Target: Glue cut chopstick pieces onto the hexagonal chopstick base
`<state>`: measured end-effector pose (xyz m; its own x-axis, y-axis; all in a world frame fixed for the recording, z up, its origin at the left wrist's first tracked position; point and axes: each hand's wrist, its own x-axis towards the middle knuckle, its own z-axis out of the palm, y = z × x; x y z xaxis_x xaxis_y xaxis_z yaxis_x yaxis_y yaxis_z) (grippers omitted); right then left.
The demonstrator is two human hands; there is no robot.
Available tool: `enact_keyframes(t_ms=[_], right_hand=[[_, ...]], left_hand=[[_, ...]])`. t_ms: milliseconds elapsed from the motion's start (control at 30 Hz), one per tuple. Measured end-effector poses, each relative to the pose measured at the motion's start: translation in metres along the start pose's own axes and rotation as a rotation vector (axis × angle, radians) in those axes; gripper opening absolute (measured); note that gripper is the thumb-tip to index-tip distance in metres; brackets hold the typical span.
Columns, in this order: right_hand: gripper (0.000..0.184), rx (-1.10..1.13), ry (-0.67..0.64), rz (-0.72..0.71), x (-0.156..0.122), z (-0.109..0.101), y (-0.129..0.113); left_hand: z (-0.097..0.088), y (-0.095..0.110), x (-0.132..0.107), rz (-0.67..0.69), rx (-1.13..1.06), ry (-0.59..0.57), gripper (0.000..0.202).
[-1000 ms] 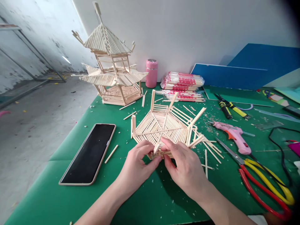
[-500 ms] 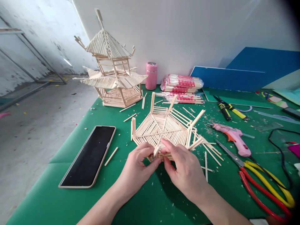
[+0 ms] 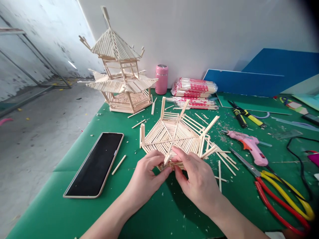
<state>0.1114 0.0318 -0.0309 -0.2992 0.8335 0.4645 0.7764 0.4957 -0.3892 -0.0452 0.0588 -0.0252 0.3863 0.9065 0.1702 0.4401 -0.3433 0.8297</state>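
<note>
A six-sided base of wooden sticks, with short upright posts at its corners and low rails along some sides, rests on the green table. My left hand pinches the near corner post between thumb and fingers. On the other side of that post, my right hand has its thumb and fingers closed at the near edge of the base; whether it grips a rail stick or the frame itself is hidden by the fingers. Loose sticks lie by the base's right side.
A finished-looking stick pagoda stands back left. Nearer lies a phone. Behind are a pink flask and bagged sticks. To the right are pliers, a pink glue gun with a cord and large scissors.
Both hands stay at the near corner of the stick base with almost the same grip. The whole view has shifted very slightly; nothing else visibly moved.
</note>
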Motion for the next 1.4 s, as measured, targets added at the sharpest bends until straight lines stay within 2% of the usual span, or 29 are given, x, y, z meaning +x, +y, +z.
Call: enact_keyframes(t_ms=[1400], right_hand=[[0.049, 0.016, -0.026, 0.026, -0.0013, 0.0001, 0.0015]], left_hand=[[-0.0001, 0.0006, -0.001, -0.003, -0.015, 0.007, 0.011]])
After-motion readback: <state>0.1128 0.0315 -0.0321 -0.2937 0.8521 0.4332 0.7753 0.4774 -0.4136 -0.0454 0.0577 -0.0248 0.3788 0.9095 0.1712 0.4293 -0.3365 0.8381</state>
